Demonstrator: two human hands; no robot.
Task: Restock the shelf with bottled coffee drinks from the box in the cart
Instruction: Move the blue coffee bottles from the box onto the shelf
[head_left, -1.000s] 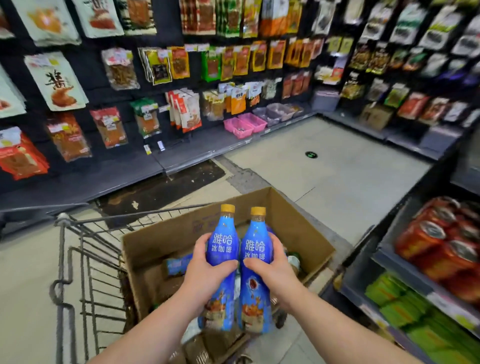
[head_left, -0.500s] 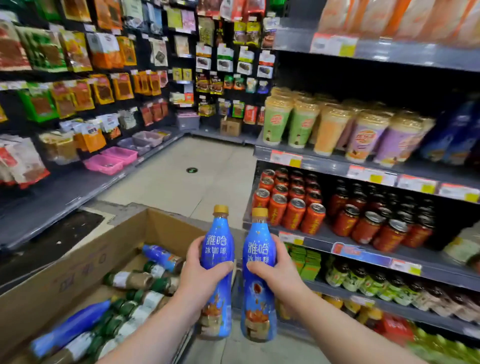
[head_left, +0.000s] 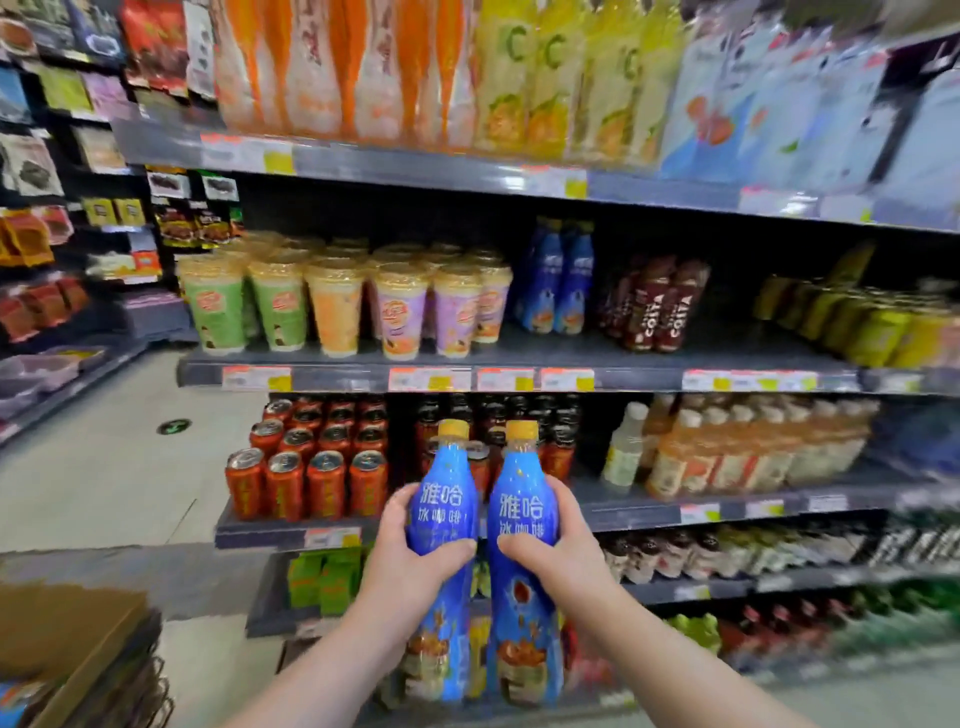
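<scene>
I hold two blue coffee bottles with yellow caps upright and side by side in front of the drinks shelving. My left hand (head_left: 410, 558) grips the left bottle (head_left: 441, 499) round its middle. My right hand (head_left: 558, 545) grips the right bottle (head_left: 522, 506) the same way. Two matching blue bottles (head_left: 558, 280) stand on the middle shelf (head_left: 519, 358), between the cup drinks (head_left: 332, 301) and the brown Costa bottles (head_left: 660, 306). The cardboard box (head_left: 67, 639) in the cart shows at the lower left corner.
Red cans (head_left: 306, 467) fill the shelf just behind the held bottles. Pale tea bottles (head_left: 737, 447) stand to their right, yellow-green cans (head_left: 878, 322) at the far right. Tall juice bottles (head_left: 415, 67) line the top shelf. The aisle floor (head_left: 104, 483) opens to the left.
My view has swung right from the cart and box to face the drinks shelving. Both hands keep their grip on the two bottles, which now stand in front of the shelves.
</scene>
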